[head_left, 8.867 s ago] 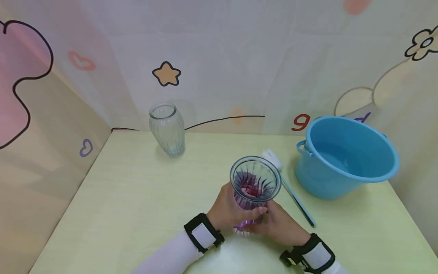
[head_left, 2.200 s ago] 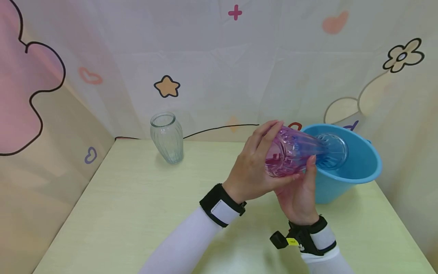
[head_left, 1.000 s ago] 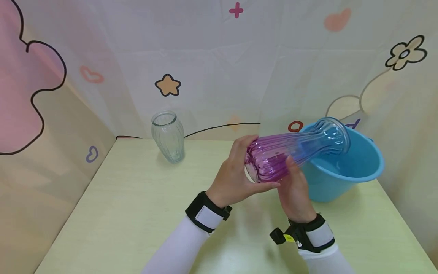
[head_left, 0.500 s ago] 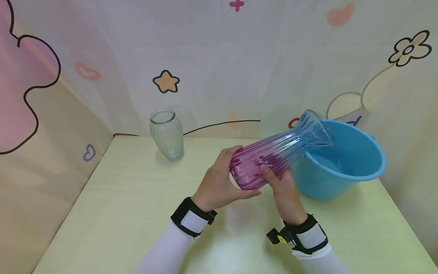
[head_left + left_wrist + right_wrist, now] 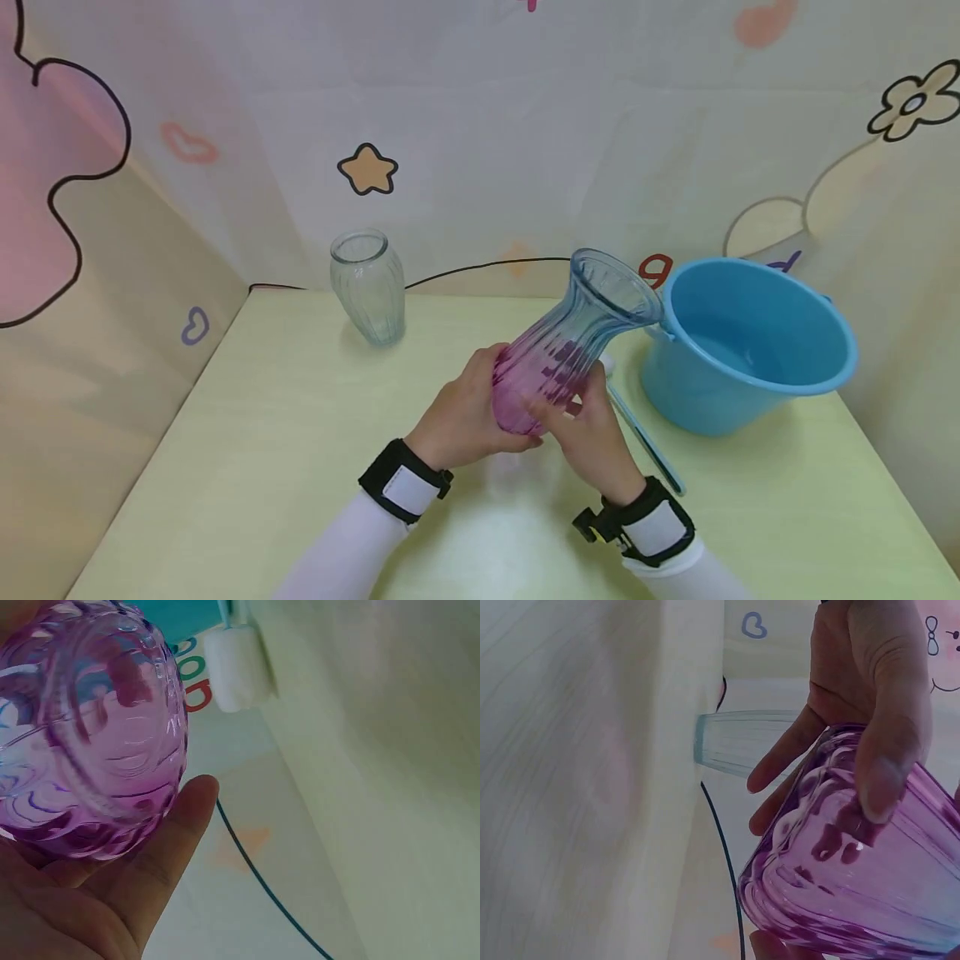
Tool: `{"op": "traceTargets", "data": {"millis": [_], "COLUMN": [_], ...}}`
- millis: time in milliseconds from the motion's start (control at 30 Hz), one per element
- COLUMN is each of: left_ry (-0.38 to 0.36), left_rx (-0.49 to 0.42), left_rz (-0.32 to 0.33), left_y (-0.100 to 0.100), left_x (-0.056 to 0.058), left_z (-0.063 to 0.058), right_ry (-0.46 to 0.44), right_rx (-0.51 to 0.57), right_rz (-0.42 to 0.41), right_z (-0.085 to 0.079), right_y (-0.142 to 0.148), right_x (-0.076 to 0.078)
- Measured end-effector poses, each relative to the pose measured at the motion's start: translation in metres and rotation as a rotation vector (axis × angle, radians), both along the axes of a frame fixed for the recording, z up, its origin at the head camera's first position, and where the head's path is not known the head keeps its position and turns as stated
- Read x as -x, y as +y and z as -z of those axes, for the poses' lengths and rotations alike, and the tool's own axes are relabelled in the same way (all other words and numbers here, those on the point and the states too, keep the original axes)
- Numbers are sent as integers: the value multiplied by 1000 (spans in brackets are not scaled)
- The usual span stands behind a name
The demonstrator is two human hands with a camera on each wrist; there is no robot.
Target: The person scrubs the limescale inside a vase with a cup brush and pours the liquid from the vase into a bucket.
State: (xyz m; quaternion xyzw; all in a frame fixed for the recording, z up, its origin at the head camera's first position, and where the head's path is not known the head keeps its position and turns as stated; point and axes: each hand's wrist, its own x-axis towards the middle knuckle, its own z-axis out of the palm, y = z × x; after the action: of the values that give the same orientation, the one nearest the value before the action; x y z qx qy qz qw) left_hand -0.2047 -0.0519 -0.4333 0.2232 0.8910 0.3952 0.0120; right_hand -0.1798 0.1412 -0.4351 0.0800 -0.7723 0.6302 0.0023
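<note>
The fingers of the left hand (image 5: 463, 419) curve round the base of a pink-and-blue vase (image 5: 536, 358), while the right hand's (image 5: 592, 442) thumb and fingers grip its side. The vase is held tilted above the table (image 5: 262, 467), mouth towards the blue bucket (image 5: 701, 396). A brush (image 5: 647, 442) lies beside the bucket; a clear jar (image 5: 370, 296) stands behind, further left.

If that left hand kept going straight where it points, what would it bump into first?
The pink-and-blue vase, which the left hand holds. Past that, the patterned backdrop looks next, though depth is hard to judge.
</note>
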Motion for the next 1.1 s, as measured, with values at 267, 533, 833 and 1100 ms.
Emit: {"op": "traceTargets", "data": {"millis": [267,533,833,1100], "left_ry": [-116,-166,-87,-31], "left_rx": [-17,-87,-158,-184], "left_rz": [18,29,9,-122], "left_y": [-6,-17,-37,-56], "left_x": [3,4,2,-8], "left_z": [15,19,25,24], "right_ry": [140,196,202,213], "right_rx": [-106,-167,-195,-221], "right_rz": [-25,-46,-104,-169], "right_z": [13,18,18,12], "right_y": [-7,-15,-34,-59], "right_x": [-3,-7,-4,3]}}
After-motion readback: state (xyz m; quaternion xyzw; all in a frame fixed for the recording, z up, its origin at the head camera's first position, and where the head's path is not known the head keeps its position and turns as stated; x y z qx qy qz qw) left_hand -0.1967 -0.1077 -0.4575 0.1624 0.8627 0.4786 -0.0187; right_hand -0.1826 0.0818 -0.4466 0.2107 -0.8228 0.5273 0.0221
